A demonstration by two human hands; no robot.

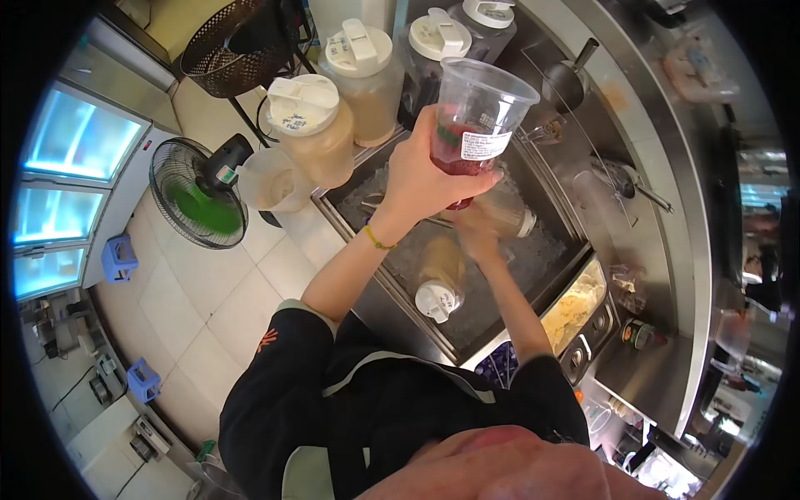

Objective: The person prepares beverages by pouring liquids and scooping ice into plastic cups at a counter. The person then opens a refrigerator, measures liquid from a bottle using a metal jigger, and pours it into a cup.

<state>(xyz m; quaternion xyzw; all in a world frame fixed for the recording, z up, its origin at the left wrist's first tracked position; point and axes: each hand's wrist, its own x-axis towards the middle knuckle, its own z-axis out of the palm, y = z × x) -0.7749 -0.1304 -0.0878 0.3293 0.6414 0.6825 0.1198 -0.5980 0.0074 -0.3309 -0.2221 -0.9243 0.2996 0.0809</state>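
My left hand (425,183) is wrapped round a clear plastic cup (492,87) with a white printed label and dark red contents in its lower part. The cup is raised above a steel ice bin (525,283) and leans a little. Below and behind it, my right hand (477,233) reaches down into the bin, smeared by motion and partly covered by the cup. Its fingers do not show clearly. Close to it lies a blurred clear jug (510,218) on the ice. Nearer my body, a white-lidded jug (439,279) of tan liquid rests in the ice.
Several white-lidded jugs (312,133) stand along the bin's far left edge, beside an open clear pitcher (273,179). Trays with yellow food (579,296) sit at the right. Ladles (567,79) lie on the steel counter. A fan (200,196) stands on the left.
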